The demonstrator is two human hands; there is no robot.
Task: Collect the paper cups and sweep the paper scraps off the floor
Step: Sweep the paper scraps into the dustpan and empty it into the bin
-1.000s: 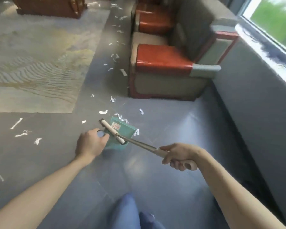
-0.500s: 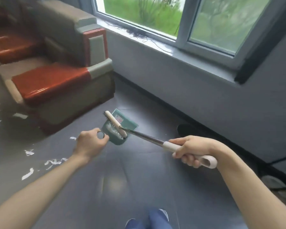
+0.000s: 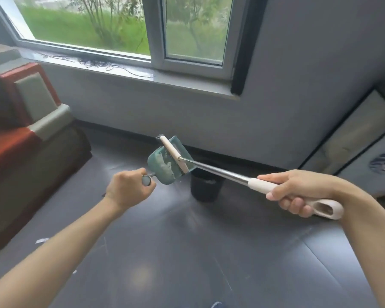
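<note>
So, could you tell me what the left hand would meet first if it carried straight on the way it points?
Probably the black bin: the left hand holds the dustpan toward it, though depth is unclear.

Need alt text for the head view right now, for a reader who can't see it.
Left hand holds a teal dustpan of white scraps above the floor, right hand presses a brush into it, beside a black bin under a window.

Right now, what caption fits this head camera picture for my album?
Left hand holds a dustpan of paper scraps, right hand a broom, near the bin.
</note>
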